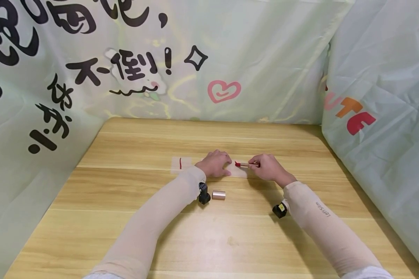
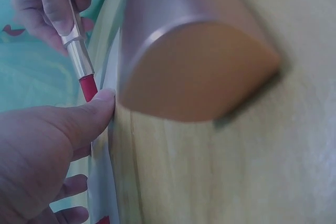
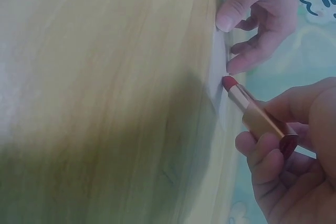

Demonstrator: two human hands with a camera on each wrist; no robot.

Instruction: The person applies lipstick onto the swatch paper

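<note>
My right hand [image 1: 268,167] grips a lipstick [image 3: 257,116] by its gold tube, the red tip pointing left. That tip is at the white paper [image 1: 238,173], where a short red mark shows beside it. With thumb and fingers spread, my left hand [image 1: 214,163] rests on the left part of the same paper, just short of the tip. The left wrist view has the left thumb [image 2: 97,111] very close to the lipstick's red end. Whether the tip touches the paper is hard to tell.
A second piece of paper [image 1: 176,166] with one red stroke lies left of my left hand. Nearer to me stands the shiny pinkish lipstick cap [image 1: 219,195], lying on its side on the wooden table [image 1: 209,240]. Printed cloth [image 1: 265,58] hangs behind and beside the table.
</note>
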